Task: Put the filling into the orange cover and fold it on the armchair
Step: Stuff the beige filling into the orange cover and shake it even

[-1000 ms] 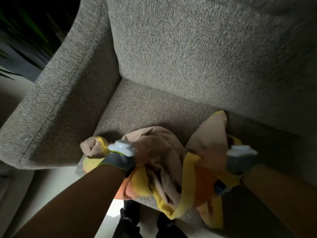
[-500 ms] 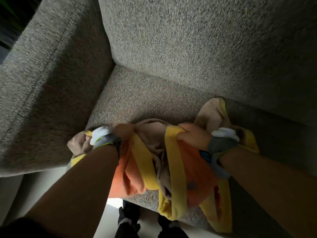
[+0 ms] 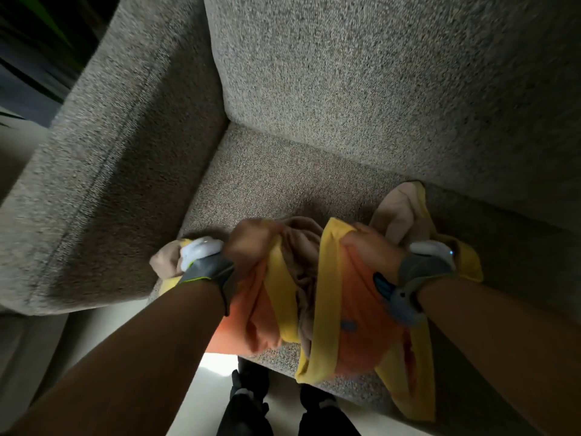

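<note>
Lying at the front edge of the armchair (image 3: 314,99) seat, the orange cover (image 3: 355,306) is seen bunched up, with its yellow border running in bands across it and partly hanging over the seat's front. The beige filling (image 3: 301,265) is partly pushed inside the cover: a strip of it is shown in the opening between two yellow bands, one corner sticks out at the left beside the left wrist, and another lump rises at the back right, near the backrest. The left hand (image 3: 251,243) is closed into a fist on the cover's edge at the left side of the opening, where orange and yellow fabric is gathered under the fingers. The right hand (image 3: 371,250) is clenched on the cover at the right side of the opening, with fabric pinched in its grip. Grey wristbands carrying white devices are worn on both wrists. The picture is somewhat blurred, so single fingers cannot be told apart. Pale floor (image 3: 195,398) is visible below the seat, and dark shoes (image 3: 251,401) are seen there between the forearms. Green plant leaves (image 3: 37,36) are glimpsed at the upper left, behind the armrest.
</note>
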`<move>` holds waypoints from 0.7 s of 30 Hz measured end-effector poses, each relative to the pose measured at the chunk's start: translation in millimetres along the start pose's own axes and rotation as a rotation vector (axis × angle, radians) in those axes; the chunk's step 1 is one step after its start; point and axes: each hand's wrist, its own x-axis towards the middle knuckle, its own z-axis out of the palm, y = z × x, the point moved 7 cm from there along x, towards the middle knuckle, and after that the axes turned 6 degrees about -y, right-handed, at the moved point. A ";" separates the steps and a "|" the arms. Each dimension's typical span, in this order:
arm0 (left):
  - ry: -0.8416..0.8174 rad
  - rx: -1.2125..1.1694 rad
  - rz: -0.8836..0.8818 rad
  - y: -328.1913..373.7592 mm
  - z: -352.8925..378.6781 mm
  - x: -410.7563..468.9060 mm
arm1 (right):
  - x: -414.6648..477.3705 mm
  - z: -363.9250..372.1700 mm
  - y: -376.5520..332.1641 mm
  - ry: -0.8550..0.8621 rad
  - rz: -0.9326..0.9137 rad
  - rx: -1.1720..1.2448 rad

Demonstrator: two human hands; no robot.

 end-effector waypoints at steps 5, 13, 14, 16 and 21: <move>0.064 0.347 0.140 38.2 5.1 7.8 | -7.4 7.8 0.0 -0.124 0.109 -0.146; -0.144 0.840 0.157 1.5 50.2 26.9 | -21.4 52.4 29.2 -0.278 0.171 -0.287; -0.131 0.899 0.138 -1.4 52.0 27.9 | -23.1 48.8 29.8 -0.273 0.155 -0.250; -0.085 0.934 0.139 3.4 51.2 22.6 | -30.7 37.1 25.3 -0.250 0.104 -0.164; 0.193 0.611 0.332 53.2 17.2 -17.5 | -50.6 -18.5 -10.9 -0.013 -0.129 0.096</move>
